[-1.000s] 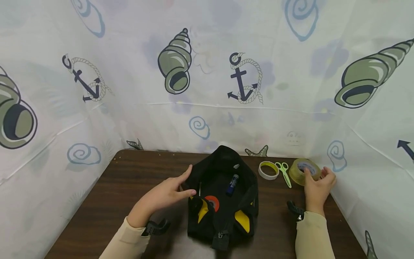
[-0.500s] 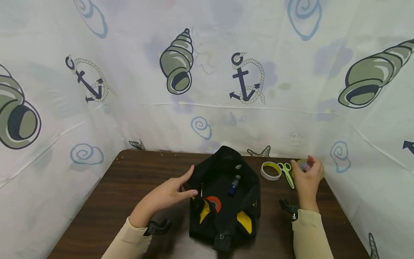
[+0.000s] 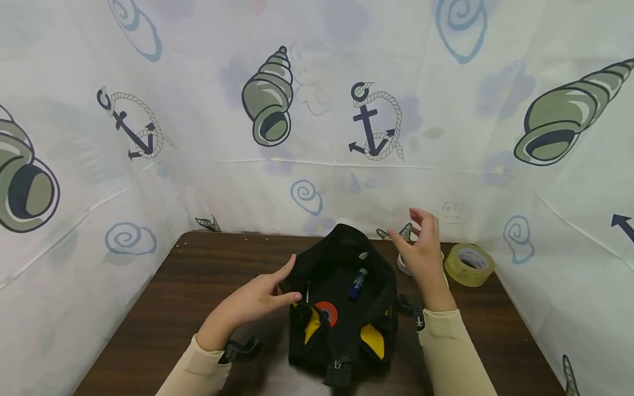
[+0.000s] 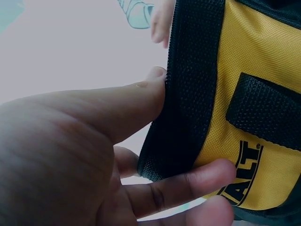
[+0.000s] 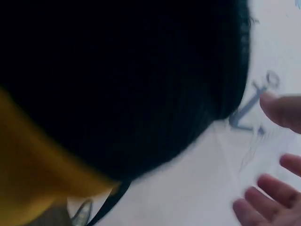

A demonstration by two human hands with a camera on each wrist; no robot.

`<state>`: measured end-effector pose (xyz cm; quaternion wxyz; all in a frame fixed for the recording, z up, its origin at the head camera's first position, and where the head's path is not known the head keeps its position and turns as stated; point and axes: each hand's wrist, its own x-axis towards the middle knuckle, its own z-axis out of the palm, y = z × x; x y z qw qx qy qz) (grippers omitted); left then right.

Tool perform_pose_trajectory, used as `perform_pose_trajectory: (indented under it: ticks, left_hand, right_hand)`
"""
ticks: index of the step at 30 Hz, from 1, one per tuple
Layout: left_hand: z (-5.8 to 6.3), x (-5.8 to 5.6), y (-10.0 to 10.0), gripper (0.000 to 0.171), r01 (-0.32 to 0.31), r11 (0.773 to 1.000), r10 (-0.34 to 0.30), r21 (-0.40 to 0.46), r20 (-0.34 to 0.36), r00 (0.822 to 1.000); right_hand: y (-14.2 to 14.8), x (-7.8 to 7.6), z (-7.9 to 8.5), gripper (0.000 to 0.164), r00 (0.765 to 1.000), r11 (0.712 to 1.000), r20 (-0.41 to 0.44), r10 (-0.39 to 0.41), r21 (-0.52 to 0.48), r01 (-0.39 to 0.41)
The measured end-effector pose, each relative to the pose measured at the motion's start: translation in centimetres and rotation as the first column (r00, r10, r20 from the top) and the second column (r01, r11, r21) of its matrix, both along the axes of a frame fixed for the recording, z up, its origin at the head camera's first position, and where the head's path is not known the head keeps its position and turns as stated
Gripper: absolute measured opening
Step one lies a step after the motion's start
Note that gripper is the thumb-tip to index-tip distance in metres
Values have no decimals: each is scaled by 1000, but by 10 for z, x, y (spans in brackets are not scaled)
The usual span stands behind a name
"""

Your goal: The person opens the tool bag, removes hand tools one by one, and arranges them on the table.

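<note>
A black and yellow tool bag point(image 3: 342, 335) stands with its mouth open at the middle of the table. My left hand point(image 3: 260, 297) grips its left rim; in the left wrist view the thumb point(image 4: 141, 96) lies along the zip edge and fingers point(image 4: 202, 181) touch the yellow side. Inside the bag are a blue tube point(image 3: 358, 284) and a red ring-shaped thing point(image 3: 327, 312). My right hand point(image 3: 421, 256) is raised beside the bag's right rim, fingers spread and holding nothing. It mostly covers a roll of white tape point(image 3: 403, 265) and hides the scissors.
A roll of clear yellowish packing tape point(image 3: 469, 265) lies at the back right of the dark wooden table point(image 3: 218, 264). Printed cloth point(image 3: 322, 132) walls in the back and both sides.
My right hand has let go of the packing tape roll, which stays at the back right, and has moved left toward the bag. My left hand keeps its hold on the rim.
</note>
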<state>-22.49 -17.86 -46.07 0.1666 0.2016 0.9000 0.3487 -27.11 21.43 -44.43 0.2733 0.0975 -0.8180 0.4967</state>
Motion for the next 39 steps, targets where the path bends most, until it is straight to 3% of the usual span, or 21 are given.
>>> perform_pose_trajectory:
  ticks: [3,8,12,18,22,25,27,31,36,39]
  left_hand:
    - [0,0,1,98,-1,1000,1,-3,6,1000]
    - [2,1,2,97,-5,1000,5,-2,13,1000]
    - [4,0,2,97,0,1000,0,3,5,1000]
    - [2,-1,1,97,4,1000,-4,10,7,1000]
    - [2,-1,2,96,10,1000,-10,15,2,1000]
    - [2,-1,2,97,15,1000,-15,14,-1,1000]
    - [2,-2,2,97,17,1000,-17,14,-1,1000]
    - [3,-2,2,98,23,1000,-23,11,-9,1000]
    - [2,-2,1,98,26,1000,-26,0,-15,1000]
    - [0,-2,0,98,22,1000,-22,1,-9,1000]
  right_hand:
    - [-15,3,14,77,991,993,73,112,27,-114]
    - [-29,9,37,78,942,964,230,244,44,-261]
    - [-42,11,49,73,888,927,321,328,72,-368]
    - [-66,8,51,65,775,856,483,407,95,-509]
    - [-82,3,46,65,700,849,610,371,83,-522]
    - [-91,-4,37,63,655,851,700,283,131,-509]
    - [-95,-10,29,60,633,840,746,206,197,-506]
    - [-100,-20,11,65,614,788,788,51,346,-510]
    - [-103,-24,-10,82,563,759,826,-33,387,-523]
    - [-104,-22,-15,73,534,749,843,-65,395,-532]
